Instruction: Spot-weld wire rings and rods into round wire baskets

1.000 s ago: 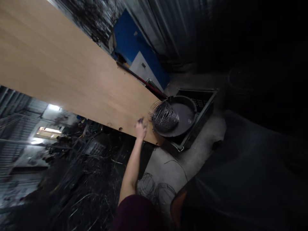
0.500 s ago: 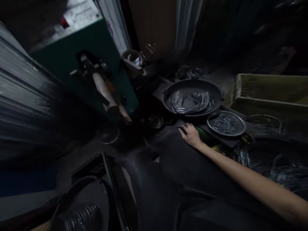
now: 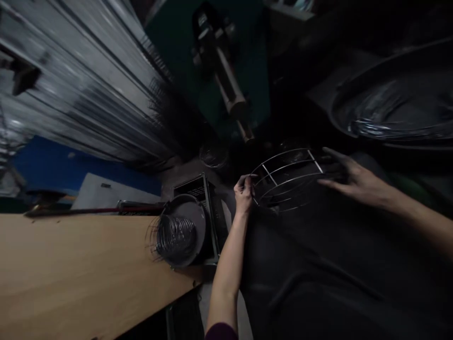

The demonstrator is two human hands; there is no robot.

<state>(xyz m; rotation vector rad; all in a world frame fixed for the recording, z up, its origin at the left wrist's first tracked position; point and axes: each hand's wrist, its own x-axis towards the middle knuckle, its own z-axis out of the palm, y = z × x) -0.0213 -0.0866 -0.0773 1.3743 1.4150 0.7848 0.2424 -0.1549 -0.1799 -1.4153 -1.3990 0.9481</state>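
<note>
A wire frame, made of curved wires joined by short bright crossbars, is held in the air above the dark cloth that is spread across the lower middle of the view. Its left end is grasped by the left hand, whose fingers are closed around the wire. The right hand is held at the opposite end, with its fingers spread apart and pointed toward the frame; whether the wire is touched by their tips cannot be told. The lower wires of the frame are blurred against the cloth. To the left of the left hand, a round pan is set over a dark green crate, near the right end of a pale wooden board. In the pan a bundle of curved wires is held, with some ends projecting past the rim on the left. Along the far edge of the board a dark red rod is laid, and behind it a grey panel and a blue panel are seen. Beyond the frame, a rod-shaped machine part is mounted in front of a green housing. At the upper right, more wires are contained in a large dark pan, partly blurred and cut off by the edge of the view.
</note>
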